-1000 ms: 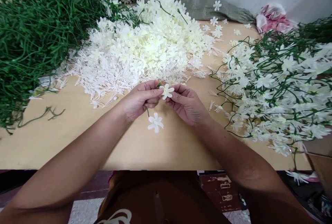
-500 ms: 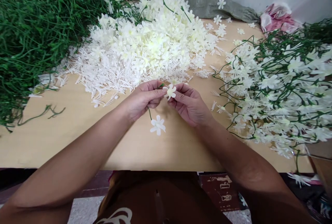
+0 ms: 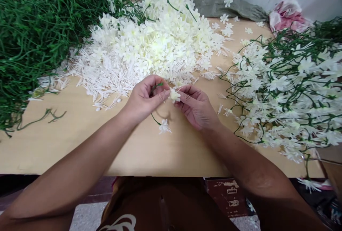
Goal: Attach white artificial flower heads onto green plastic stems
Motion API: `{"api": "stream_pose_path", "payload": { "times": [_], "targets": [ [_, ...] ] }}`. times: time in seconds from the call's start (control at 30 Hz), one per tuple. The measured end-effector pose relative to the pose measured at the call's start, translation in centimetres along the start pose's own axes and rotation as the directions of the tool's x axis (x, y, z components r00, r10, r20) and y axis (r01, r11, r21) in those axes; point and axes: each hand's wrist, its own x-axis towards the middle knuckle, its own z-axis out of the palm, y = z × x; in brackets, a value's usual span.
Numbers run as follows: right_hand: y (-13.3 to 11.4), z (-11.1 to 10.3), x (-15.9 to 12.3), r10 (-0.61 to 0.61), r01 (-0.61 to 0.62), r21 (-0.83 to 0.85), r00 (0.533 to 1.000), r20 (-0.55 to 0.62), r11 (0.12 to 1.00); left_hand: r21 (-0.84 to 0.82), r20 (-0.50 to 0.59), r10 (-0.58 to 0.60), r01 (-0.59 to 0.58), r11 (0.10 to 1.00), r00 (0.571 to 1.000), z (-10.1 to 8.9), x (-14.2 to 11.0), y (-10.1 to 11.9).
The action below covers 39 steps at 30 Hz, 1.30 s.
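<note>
In the head view, the white blossom sits between the two hands, above the bare front part of the worktop, and the likeliest trouble is there: the fingertips cover only its edge, so a loose pinch could let it drop, while a hard one could crease the petals. The green stem might also turn or slide, as its lower end hangs free with a second flower at its tip. As for the grip, the right hand has thumb and forefinger closed in a narrow pinch on the blossom's side. The left hand holds the stem within its curled fingers, its forefinger arched away from the thumb, whose tip lies at the blossom's other side; whether it presses there I cannot tell. Beyond both hands spreads a pile of loose white flowers.
</note>
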Motion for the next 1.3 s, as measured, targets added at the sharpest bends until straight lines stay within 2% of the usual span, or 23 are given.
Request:
{"api": "stream_pose_path", "payload": {
  "times": [0.17,0.23,0.33,0.4,0.5,0.57,0.67,0.73,0.83,0.97,1.07,1.2,1.3],
  "targets": [
    [0.1,0.0,-0.1,0.021,-0.021,-0.013,1.0,0.007,1.0,0.067,0.067,-0.083,0.079,0.995,0.994,0.4,-0.4,0.5],
    [0.0,-0.1,-0.1,0.009,-0.009,-0.046,1.0,-0.002,0.999,0.063,0.072,-0.081,0.077,0.995,0.994,0.3,-0.3,0.8],
    [-0.3,-0.4,0.1,-0.073,0.068,-0.149,0.997,-0.033,0.987,0.142,0.04,-0.059,0.053,0.988,0.997,-0.6,-0.1,1.1],
    [-0.6,-0.5,0.1,-0.17,0.155,-0.265,0.985,-0.033,0.952,0.296,0.041,-0.076,0.06,0.953,0.996,-1.6,0.1,1.3],
    [-0.7,-0.6,-0.1,-0.303,0.285,-0.458,0.952,0.037,0.842,0.551,0.13,-0.156,0.059,0.832,0.979,-2.6,0.2,1.3],
    [-0.5,-0.5,-0.4,-0.362,0.368,-0.577,0.923,0.131,0.729,0.675,0.181,-0.209,0.033,0.737,0.961,-2.7,0.0,1.3],
    [-0.1,-0.6,-0.6,-0.414,0.514,-0.727,0.845,0.338,0.456,0.796,0.199,-0.227,-0.022,0.605,0.953,-2.3,-0.2,1.4],
    [0.1,-0.8,-0.5,-0.4,0.571,-0.776,0.798,0.45,0.268,0.828,0.204,-0.208,-0.055,0.557,0.957,-2.0,-0.2,1.4],
    [0.3,-1.0,-0.2,-0.36,0.583,-0.807,0.776,0.518,0.095,0.836,0.216,-0.195,-0.078,0.543,0.957,-1.9,-0.2,1.2],
    [0.5,-1.3,0.1,-0.363,0.594,-0.802,0.736,0.571,-0.057,0.837,0.229,-0.205,-0.084,0.541,0.952,-1.8,-0.1,1.1],
    [0.6,-1.3,0.3,-0.348,0.597,-0.79,0.718,0.603,-0.138,0.824,0.229,-0.192,-0.085,0.56,0.954,-1.7,-0.1,1.1],
    [0.7,-1.3,0.4,-0.333,0.589,-0.789,0.719,0.61,-0.174,0.795,0.224,-0.2,-0.06,0.603,0.954,-1.9,-0.2,1.2],
    [0.7,-1.4,0.4,-0.344,0.595,-0.789,0.716,0.608,-0.157,0.776,0.231,-0.249,-0.024,0.63,0.941,-2.2,-0.3,1.2]
  ]
}}
